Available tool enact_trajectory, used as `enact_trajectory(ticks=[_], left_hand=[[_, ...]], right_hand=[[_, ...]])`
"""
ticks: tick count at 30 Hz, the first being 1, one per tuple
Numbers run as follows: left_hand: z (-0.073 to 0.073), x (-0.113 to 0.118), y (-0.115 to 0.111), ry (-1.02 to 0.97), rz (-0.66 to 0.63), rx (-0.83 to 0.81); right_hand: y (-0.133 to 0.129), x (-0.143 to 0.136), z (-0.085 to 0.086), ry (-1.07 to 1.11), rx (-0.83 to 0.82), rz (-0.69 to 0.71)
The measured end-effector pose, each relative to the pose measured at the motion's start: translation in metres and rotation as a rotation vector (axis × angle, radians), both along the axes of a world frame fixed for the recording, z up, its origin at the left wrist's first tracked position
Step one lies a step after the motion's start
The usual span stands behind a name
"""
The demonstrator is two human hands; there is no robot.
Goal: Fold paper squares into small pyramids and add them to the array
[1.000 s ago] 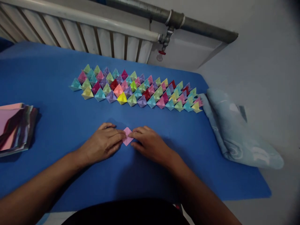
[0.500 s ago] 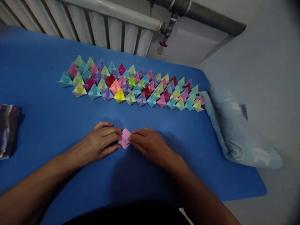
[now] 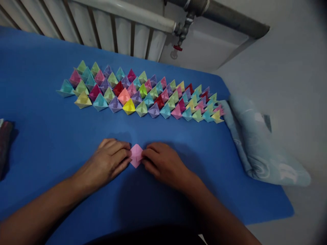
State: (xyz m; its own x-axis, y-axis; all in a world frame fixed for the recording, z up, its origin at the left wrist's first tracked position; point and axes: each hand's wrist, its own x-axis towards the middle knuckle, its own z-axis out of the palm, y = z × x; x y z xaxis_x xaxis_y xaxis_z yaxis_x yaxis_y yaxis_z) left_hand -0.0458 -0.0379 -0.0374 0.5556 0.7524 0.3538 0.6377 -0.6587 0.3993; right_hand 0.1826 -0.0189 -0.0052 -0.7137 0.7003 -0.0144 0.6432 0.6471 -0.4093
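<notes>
A small pink folded paper (image 3: 136, 156), diamond-shaped with creases across its middle, is held between my two hands just above or on the blue surface (image 3: 76, 136). My left hand (image 3: 112, 158) pinches its left corner, fingertips pressed together. On the other side, my right hand (image 3: 159, 160) grips the right corner between thumb and fingers. Beyond them stand rows of folded paper boats (image 3: 129, 106) in many colours, packed close together.
A folded light-blue patterned cloth (image 3: 260, 149) lies at the right edge. Behind the blue surface are a white radiator (image 3: 125, 34) and a pipe valve with a red handle (image 3: 178, 48). Part of a dark bundle (image 3: 5, 146) shows at the far left.
Both hands and the pink paper sit slightly lower in view, and the paper looks flatter. The camera has shifted a little, so less of the bundle at left shows.
</notes>
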Motion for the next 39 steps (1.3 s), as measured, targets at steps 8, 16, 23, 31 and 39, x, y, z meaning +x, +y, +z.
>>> enact_trajectory(ticks=[8,16,23,31,39], left_hand=[[-0.001,-0.001,0.001,-0.008,0.059,-0.011],[0.001,0.003,0.001,0.008,0.118,-0.061],[0.001,0.003,0.000,0.000,0.153,-0.112],[0.001,0.007,0.001,0.006,0.209,-0.139],[0.004,0.010,0.001,0.067,0.233,-0.139]], right_hand=[[0.000,-0.001,-0.006,0.034,-0.023,-0.092],[-0.003,-0.010,-0.001,-0.024,-0.042,-0.209],[-0.007,-0.016,-0.004,-0.027,-0.032,-0.276],[-0.005,-0.019,-0.003,0.054,-0.087,-0.346],[-0.003,-0.023,0.001,-0.019,-0.084,-0.359]])
